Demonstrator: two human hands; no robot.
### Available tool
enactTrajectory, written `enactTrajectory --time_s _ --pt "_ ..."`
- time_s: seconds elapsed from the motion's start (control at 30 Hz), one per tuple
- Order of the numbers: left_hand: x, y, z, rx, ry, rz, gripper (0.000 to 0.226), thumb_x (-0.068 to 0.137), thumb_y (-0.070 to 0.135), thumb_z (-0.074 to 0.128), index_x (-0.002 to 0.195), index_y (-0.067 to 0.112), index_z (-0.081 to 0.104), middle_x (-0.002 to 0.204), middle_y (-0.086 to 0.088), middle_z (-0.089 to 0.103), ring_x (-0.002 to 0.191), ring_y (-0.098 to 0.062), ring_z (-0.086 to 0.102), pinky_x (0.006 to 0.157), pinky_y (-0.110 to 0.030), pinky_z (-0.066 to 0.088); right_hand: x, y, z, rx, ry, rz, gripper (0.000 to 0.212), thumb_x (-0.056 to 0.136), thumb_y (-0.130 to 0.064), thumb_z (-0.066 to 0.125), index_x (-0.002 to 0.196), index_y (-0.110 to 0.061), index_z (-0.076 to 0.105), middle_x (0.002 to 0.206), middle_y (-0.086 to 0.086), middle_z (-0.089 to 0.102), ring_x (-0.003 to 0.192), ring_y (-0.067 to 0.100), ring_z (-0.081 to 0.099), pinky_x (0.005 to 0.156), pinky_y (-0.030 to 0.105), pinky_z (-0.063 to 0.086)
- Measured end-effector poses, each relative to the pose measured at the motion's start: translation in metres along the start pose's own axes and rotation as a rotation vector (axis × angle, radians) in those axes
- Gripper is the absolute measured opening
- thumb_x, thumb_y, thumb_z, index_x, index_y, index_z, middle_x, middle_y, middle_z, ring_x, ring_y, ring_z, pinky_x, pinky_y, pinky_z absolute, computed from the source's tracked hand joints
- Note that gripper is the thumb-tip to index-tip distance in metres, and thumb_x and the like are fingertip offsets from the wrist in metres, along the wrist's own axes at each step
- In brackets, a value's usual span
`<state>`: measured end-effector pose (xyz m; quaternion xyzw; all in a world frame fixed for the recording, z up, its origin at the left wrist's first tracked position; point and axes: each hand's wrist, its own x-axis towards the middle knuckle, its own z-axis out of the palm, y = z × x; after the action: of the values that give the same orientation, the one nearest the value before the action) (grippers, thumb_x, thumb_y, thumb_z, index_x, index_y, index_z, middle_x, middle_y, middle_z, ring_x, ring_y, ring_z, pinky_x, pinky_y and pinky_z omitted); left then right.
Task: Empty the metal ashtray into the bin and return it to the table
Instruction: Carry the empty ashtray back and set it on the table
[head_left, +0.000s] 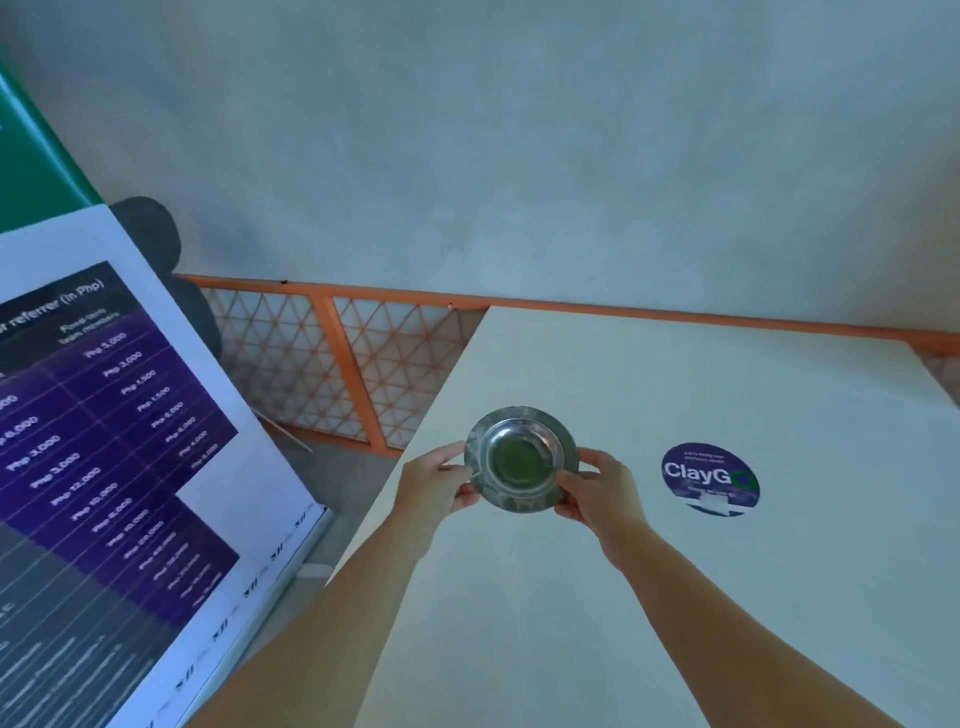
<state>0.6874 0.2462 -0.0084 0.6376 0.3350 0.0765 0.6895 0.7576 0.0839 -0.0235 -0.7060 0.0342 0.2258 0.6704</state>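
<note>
A round metal ashtray (521, 458) with a wide rim and a dark greenish hollow sits low over the white table (701, 597), near its left edge. My left hand (435, 486) pinches the ashtray's left rim. My right hand (597, 488) grips its right rim, thumb on top. I cannot tell whether the ashtray rests on the table or hovers just above it. No bin is in view.
A round purple "ClayGo" sticker (710, 479) lies on the table to the right of the ashtray. A large printed poster board (104, 441) leans at the left. An orange lattice fence (332, 364) runs behind the table, below a grey wall.
</note>
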Motion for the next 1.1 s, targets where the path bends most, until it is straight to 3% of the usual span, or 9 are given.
enactTrajectory --time_s 0.13,0.2,0.37,0.43,0.57,0.77,0.9,0.97,1.1 --pt "0.057 0.003 -0.003 0.027 -0.069 -0.035 0.041 0.085 -0.003 0.058 0.125 0.008 0.057 0.078 -0.012 0.061 0.074 -0.019 0.062 0.064 -0.022 0.056 0.046 -0.002 0.022 -0.053 0.082 0.011 0.041 0.084 0.002 0.056 0.124 -0.006 0.053 0.106 0.022 0.068 0.073 0.023 0.063 0.063 0.027 0.056" --pt "0.085 0.003 -0.003 0.036 -0.102 -0.045 0.04 0.085 -0.004 0.058 0.124 0.006 0.058 0.073 -0.01 0.059 0.071 -0.019 0.061 0.062 -0.021 0.056 0.067 -0.001 0.031 -0.076 0.124 0.026 0.041 0.084 0.002 0.056 0.124 -0.006 0.053 0.107 0.022 0.068 0.077 0.025 0.064 0.07 0.032 0.056" --pt "0.151 -0.003 0.007 0.078 -0.177 -0.077 0.039 0.084 -0.007 0.057 0.121 0.004 0.059 0.069 -0.012 0.057 0.071 -0.023 0.06 0.052 -0.015 0.057 0.118 0.007 0.045 -0.12 0.228 0.083 0.039 0.084 0.004 0.053 0.122 -0.003 0.055 0.101 0.018 0.069 0.078 0.025 0.063 0.078 0.035 0.057" --pt "0.174 -0.008 0.014 0.095 -0.196 -0.084 0.039 0.083 -0.006 0.058 0.121 0.004 0.06 0.072 -0.014 0.059 0.076 -0.026 0.06 0.056 -0.018 0.058 0.137 0.012 0.047 -0.147 0.264 0.099 0.037 0.084 0.003 0.052 0.121 -0.003 0.058 0.094 0.013 0.068 0.077 0.024 0.063 0.078 0.036 0.056" --pt "0.213 -0.02 0.029 0.102 -0.194 -0.096 0.035 0.084 -0.007 0.057 0.116 0.005 0.063 0.07 -0.013 0.062 0.065 -0.023 0.062 0.066 -0.026 0.056 0.171 0.021 0.048 -0.191 0.305 0.134 0.033 0.082 0.003 0.051 0.112 -0.004 0.062 0.081 0.009 0.065 0.073 0.025 0.06 0.081 0.039 0.056" --pt "0.252 -0.031 0.042 0.044 -0.201 -0.141 0.032 0.083 -0.005 0.06 0.113 0.004 0.064 0.092 -0.018 0.062 0.069 -0.02 0.062 0.049 -0.016 0.057 0.204 0.026 0.048 -0.263 0.312 0.159 0.03 0.078 0.004 0.046 0.099 0.001 0.067 0.076 0.01 0.063 0.065 0.024 0.055 0.061 0.029 0.047" --pt "0.271 -0.033 0.049 -0.004 -0.192 -0.205 0.037 0.084 -0.012 0.055 0.118 0.001 0.06 0.082 -0.011 0.059 0.073 -0.022 0.061 0.074 -0.034 0.054 0.223 0.022 0.049 -0.319 0.33 0.15 0.028 0.078 0.003 0.045 0.096 0.006 0.066 0.074 0.012 0.059 0.068 0.024 0.048 0.06 0.027 0.037" --pt "0.277 -0.034 0.051 0.0 -0.184 -0.222 0.039 0.084 -0.014 0.053 0.12 0.0 0.059 0.085 -0.014 0.059 0.079 -0.027 0.061 0.079 -0.037 0.051 0.229 0.019 0.05 -0.357 0.346 0.16 0.029 0.077 0.004 0.044 0.095 0.01 0.065 0.073 0.013 0.055 0.069 0.022 0.045 0.062 0.027 0.035" --pt "0.282 -0.031 0.051 0.01 -0.172 -0.229 0.04 0.083 -0.012 0.055 0.121 0.002 0.059 0.08 -0.014 0.057 0.065 -0.022 0.056 0.063 -0.031 0.056 0.236 0.016 0.052 -0.407 0.348 0.17 0.029 0.075 0.004 0.044 0.094 0.014 0.063 0.072 0.012 0.05 0.069 0.02 0.041 0.063 0.027 0.032"
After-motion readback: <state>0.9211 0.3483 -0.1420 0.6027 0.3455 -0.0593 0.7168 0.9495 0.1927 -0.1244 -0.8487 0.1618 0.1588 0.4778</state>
